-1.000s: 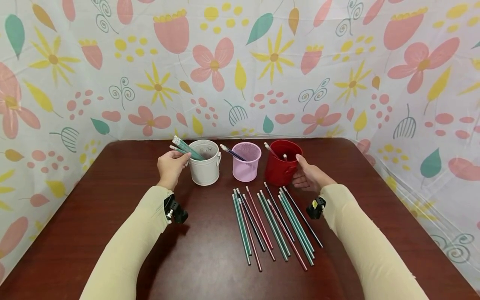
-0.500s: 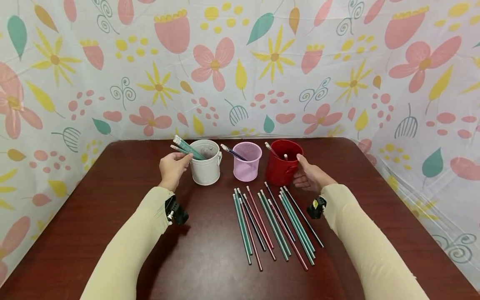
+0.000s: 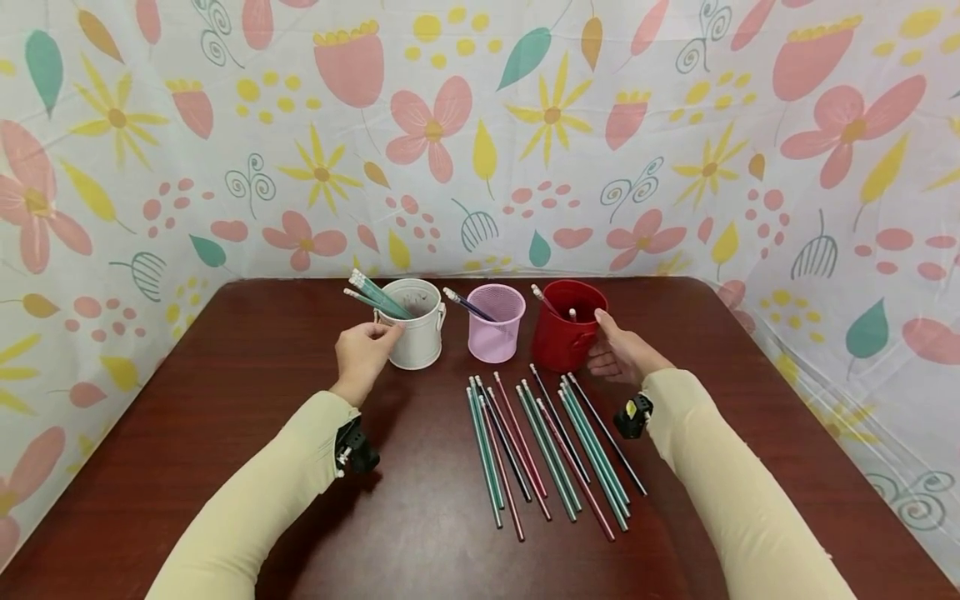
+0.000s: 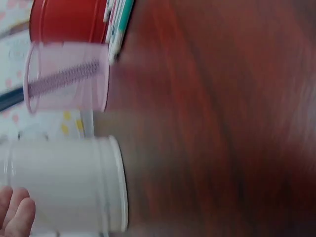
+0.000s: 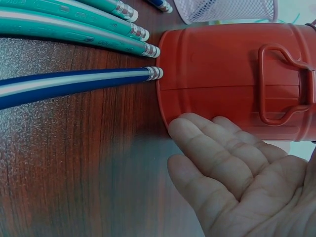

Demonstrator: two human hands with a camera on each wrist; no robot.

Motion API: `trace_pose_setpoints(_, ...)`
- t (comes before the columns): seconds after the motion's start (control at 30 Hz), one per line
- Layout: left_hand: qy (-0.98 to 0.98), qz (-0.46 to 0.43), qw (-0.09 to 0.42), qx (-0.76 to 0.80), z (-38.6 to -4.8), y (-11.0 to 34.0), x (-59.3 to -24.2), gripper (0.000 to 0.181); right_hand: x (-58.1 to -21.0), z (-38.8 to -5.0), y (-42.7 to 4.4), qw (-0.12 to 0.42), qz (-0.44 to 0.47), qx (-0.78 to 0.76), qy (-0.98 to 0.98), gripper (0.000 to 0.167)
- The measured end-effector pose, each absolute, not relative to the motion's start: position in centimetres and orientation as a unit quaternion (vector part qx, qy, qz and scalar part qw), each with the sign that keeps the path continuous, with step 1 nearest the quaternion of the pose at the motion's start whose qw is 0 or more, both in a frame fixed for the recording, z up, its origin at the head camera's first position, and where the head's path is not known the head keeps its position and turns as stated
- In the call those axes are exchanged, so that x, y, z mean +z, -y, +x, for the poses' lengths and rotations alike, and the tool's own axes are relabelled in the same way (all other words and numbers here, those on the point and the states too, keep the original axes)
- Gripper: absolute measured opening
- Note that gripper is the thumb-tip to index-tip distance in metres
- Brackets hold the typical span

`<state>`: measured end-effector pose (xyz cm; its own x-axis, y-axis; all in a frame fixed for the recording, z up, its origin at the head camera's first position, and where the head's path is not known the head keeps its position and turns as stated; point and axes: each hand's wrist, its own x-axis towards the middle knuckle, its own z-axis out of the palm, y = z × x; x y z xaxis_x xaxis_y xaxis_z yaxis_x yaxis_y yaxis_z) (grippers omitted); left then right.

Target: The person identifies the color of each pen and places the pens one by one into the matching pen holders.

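My left hand (image 3: 365,354) is at the front left of the white bucket (image 3: 417,342), its thumb and fingertips at the wall just below the rim; whether they grip it I cannot tell. Green pencils (image 3: 381,298) lean out of that bucket to the left. My right hand (image 3: 626,348) is at the right side of the red bucket (image 3: 553,343), thumb at the rim, and in the right wrist view the fingers (image 5: 212,153) lie extended beside its wall. The red bucket holds a red pencil (image 3: 546,300) and another with a white eraser. Between the buckets stands a pink mesh cup (image 3: 492,340) with dark blue pencils (image 3: 468,305).
Several green, red and dark blue pencils (image 3: 551,450) lie side by side on the brown table (image 3: 405,500), in front of the pink cup and red bucket, eraser ends toward the back. A flowered cloth (image 3: 480,167) hangs behind the table.
My left hand has moved right and slightly down, from the white bucket's left edge by the green pencils to its front wall. The right hand has stayed at the red bucket.
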<state>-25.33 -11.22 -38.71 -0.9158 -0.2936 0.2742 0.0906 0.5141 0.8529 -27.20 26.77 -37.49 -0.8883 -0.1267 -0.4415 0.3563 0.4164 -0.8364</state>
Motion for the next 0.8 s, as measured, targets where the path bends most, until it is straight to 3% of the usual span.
trace_pose_setpoints(0.07, 0.858, 0.041, 0.174, -0.482, -25.0, 10.5, -38.9, 0.024, -37.5, -27.1, -26.8, 0.225, 0.069, -0.536, -0.811, 0.097)
trace_pose_setpoints(0.17, 0.873, 0.006, 0.101, -0.477, -24.6, 9.3, -39.1, 0.019, -37.5, -27.0, -26.8, 0.222, 0.065, -0.535, -0.813, 0.096)
trace_pose_setpoints(0.43, 0.877, -0.081, -0.201, -0.429, -24.9, 5.6, -39.8, 0.022, -37.3, -27.3, -27.1, 0.226, 0.073, -0.525, -0.817, 0.097)
trace_pose_setpoints(0.5, 0.884, -0.091, -0.256, -0.380, -24.9, 4.6, -39.9, 0.023, -37.2, -27.2, -27.1, 0.230, 0.077, -0.523, -0.817, 0.097)
trace_pose_setpoints(0.6, 0.896, -0.111, -0.299, -0.309, -24.9, 3.5, -40.1, 0.023, -37.3, -27.2, -27.0, 0.236, 0.077, -0.521, -0.816, 0.098)
trace_pose_setpoints(0.8, 0.915, -0.128, -0.301, -0.237, -24.8, 2.3, -39.8, 0.026, -37.1, -27.3, -26.9, 0.243, 0.073, -0.517, -0.817, 0.098)
